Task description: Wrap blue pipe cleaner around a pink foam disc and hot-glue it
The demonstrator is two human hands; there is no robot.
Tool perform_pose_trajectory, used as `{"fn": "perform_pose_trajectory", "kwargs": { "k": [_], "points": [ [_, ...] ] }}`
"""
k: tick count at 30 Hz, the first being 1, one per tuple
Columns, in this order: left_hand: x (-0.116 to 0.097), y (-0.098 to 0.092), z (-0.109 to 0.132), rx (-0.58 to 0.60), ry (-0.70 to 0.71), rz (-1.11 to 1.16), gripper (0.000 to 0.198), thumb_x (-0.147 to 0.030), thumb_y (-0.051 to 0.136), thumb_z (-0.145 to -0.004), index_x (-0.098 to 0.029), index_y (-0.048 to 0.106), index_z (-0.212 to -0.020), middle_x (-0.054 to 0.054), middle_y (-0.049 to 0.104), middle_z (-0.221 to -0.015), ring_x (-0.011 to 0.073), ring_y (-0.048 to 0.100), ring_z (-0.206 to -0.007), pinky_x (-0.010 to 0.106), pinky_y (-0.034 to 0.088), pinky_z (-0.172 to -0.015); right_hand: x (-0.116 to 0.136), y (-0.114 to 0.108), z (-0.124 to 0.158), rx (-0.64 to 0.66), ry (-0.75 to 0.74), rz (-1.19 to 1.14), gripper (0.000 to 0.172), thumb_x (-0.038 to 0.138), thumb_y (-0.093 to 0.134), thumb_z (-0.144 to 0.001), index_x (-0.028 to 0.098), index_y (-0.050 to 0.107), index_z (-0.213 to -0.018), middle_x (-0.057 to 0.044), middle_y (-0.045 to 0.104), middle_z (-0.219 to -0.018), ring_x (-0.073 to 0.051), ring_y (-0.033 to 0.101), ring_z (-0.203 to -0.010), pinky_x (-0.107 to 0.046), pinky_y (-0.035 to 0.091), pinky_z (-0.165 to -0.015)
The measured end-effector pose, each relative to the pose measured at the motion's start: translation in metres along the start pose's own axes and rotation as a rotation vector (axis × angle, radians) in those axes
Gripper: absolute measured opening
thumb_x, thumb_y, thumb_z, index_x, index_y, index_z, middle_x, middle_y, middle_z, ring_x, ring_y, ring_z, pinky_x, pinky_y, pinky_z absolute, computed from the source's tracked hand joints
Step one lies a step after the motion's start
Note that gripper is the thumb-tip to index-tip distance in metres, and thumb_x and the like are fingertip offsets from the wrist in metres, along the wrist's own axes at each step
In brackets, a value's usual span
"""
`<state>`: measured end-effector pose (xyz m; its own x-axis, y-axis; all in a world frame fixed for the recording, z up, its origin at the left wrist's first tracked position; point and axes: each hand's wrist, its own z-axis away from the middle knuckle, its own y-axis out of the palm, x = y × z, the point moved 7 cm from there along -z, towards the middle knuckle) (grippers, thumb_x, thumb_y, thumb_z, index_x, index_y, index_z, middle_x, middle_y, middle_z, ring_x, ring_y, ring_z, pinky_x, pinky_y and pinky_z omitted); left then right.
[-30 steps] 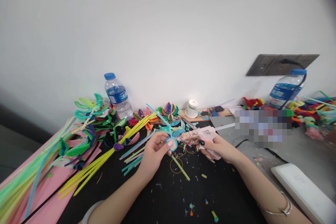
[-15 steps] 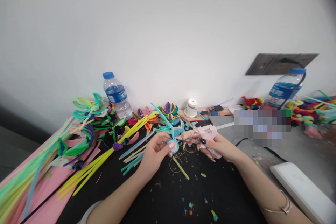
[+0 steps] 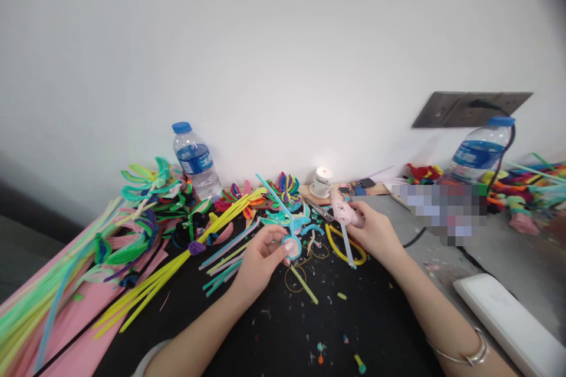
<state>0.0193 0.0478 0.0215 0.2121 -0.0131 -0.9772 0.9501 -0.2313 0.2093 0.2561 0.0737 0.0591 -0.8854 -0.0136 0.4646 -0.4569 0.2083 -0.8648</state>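
Note:
My left hand [image 3: 260, 256] pinches a small round coil of pipe cleaner [image 3: 291, 248], blue-rimmed with a pale middle. A light blue pipe cleaner stem [image 3: 276, 195] rises from behind it. In my right hand [image 3: 374, 232] is a pink hot glue gun [image 3: 344, 210], its tip end turned toward the wall and a translucent glue stick [image 3: 347, 247] jutting from its back toward me. Below the gun lie scissors with yellow handles [image 3: 338, 250], partly covered by the glue stick. A short yellow-green pipe cleaner piece [image 3: 305, 285] lies on the black mat under my left hand.
Pipe cleaner flowers [image 3: 141, 230] and bundled yellow stems [image 3: 177, 262] fill the left side. One water bottle [image 3: 194, 162] stands by the wall, another bottle [image 3: 477, 153] at right. A white paper cup [image 3: 321, 182], a white power strip [image 3: 508, 324] and scraps lie about.
My right hand has moved the glue gun up and away from the coil and turned it, uncovering the yellow-handled scissors. My left hand stays in place with the coil.

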Motion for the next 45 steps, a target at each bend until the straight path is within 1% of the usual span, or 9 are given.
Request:
{"fn": "perform_pose_trajectory", "kwargs": {
  "k": [5, 12, 15, 17, 20, 24, 27, 31, 45],
  "points": [
    [0.000, 0.001, 0.000, -0.001, -0.002, 0.004, 0.018, -0.025, 0.065, -0.074, -0.018, 0.054, -0.086, -0.002, 0.057, -0.072, 0.0090, 0.053, -0.054, 0.023, 0.045, -0.053, -0.040, -0.004, -0.006, -0.038, 0.144, 0.252, 0.034, 0.033, 0.051, -0.076, 0.015, 0.055, -0.105, -0.013, 0.066, -0.089, -0.028, 0.061, -0.081, -0.029, 0.038, -0.060],
    [-0.002, 0.007, 0.001, 0.036, -0.003, 0.002, 0.017, -0.024, 0.066, -0.072, -0.018, 0.055, -0.083, -0.003, 0.057, -0.071, 0.0082, 0.053, -0.052, 0.021, 0.044, -0.052, -0.071, -0.010, -0.011, -0.087, 0.164, 0.474, 0.037, 0.034, 0.052, -0.076, 0.010, 0.055, -0.105, -0.019, 0.060, -0.093, -0.034, 0.055, -0.089, -0.038, 0.039, -0.070],
    [0.001, 0.009, 0.002, 0.079, -0.013, -0.021, 0.016, -0.024, 0.066, -0.072, -0.018, 0.055, -0.083, -0.003, 0.056, -0.071, 0.0080, 0.053, -0.052, 0.021, 0.044, -0.052, -0.052, -0.025, -0.010, -0.229, 0.108, 0.350, 0.042, 0.039, 0.060, -0.070, 0.012, 0.058, -0.102, -0.018, 0.057, -0.097, -0.035, 0.049, -0.097, -0.044, 0.038, -0.078],
    [0.005, 0.012, 0.004, 0.125, -0.030, -0.044, 0.017, -0.025, 0.065, -0.072, -0.018, 0.056, -0.084, -0.002, 0.056, -0.072, 0.0085, 0.053, -0.053, 0.021, 0.044, -0.051, -0.024, -0.025, -0.007, -0.217, -0.038, 0.040, 0.038, 0.037, 0.058, -0.074, 0.015, 0.056, -0.105, -0.012, 0.056, -0.094, -0.027, 0.052, -0.089, -0.037, 0.040, -0.076],
    [0.010, 0.018, 0.007, 0.198, -0.058, -0.103, 0.017, -0.027, 0.064, -0.073, -0.017, 0.057, -0.085, 0.000, 0.057, -0.073, 0.0092, 0.053, -0.054, 0.021, 0.043, -0.052, 0.023, 0.000, 0.005, 0.112, -0.186, -0.509, 0.034, 0.038, 0.052, -0.080, 0.017, 0.055, -0.106, -0.004, 0.054, -0.079, -0.018, 0.052, -0.072, -0.028, 0.043, -0.065],
    [0.013, 0.027, 0.012, 0.279, -0.111, -0.185, 0.014, -0.027, 0.064, -0.073, -0.017, 0.059, -0.082, -0.001, 0.054, -0.066, 0.0100, 0.052, -0.052, 0.021, 0.043, -0.050, 0.066, 0.037, 0.032, 0.470, -0.219, -0.904, 0.031, 0.043, 0.059, -0.076, 0.016, 0.058, -0.092, 0.000, 0.051, -0.070, -0.013, 0.048, -0.063, -0.024, 0.039, -0.059],
    [0.012, 0.030, 0.013, 0.304, -0.123, -0.235, 0.011, -0.025, 0.062, -0.073, -0.017, 0.059, -0.080, -0.002, 0.053, -0.063, 0.0102, 0.052, -0.051, 0.021, 0.042, -0.049, 0.066, 0.048, 0.037, 0.478, -0.160, -0.929, 0.029, 0.045, 0.057, -0.078, 0.015, 0.055, -0.073, 0.003, 0.044, -0.060, -0.010, 0.040, -0.054, -0.022, 0.032, -0.051],
    [0.010, 0.022, 0.009, 0.231, -0.041, -0.263, 0.011, -0.024, 0.060, -0.076, -0.018, 0.058, -0.085, -0.001, 0.055, -0.069, 0.0107, 0.053, -0.054, 0.021, 0.041, -0.051, 0.051, 0.044, 0.030, 0.345, -0.070, -0.874, 0.034, 0.048, 0.055, -0.078, 0.016, 0.051, -0.067, 0.005, 0.038, -0.052, -0.008, 0.032, -0.046, -0.021, 0.023, -0.044],
    [0.002, 0.009, 0.003, 0.076, 0.016, -0.176, 0.014, -0.024, 0.061, -0.075, -0.018, 0.057, -0.087, 0.000, 0.055, -0.075, 0.0107, 0.054, -0.056, 0.023, 0.045, -0.055, 0.048, 0.035, 0.028, 0.248, -0.084, -0.807, 0.038, 0.044, 0.048, -0.083, 0.017, 0.048, -0.055, 0.003, 0.041, -0.048, -0.009, 0.034, -0.044, -0.023, 0.024, -0.044]
  ]
}}
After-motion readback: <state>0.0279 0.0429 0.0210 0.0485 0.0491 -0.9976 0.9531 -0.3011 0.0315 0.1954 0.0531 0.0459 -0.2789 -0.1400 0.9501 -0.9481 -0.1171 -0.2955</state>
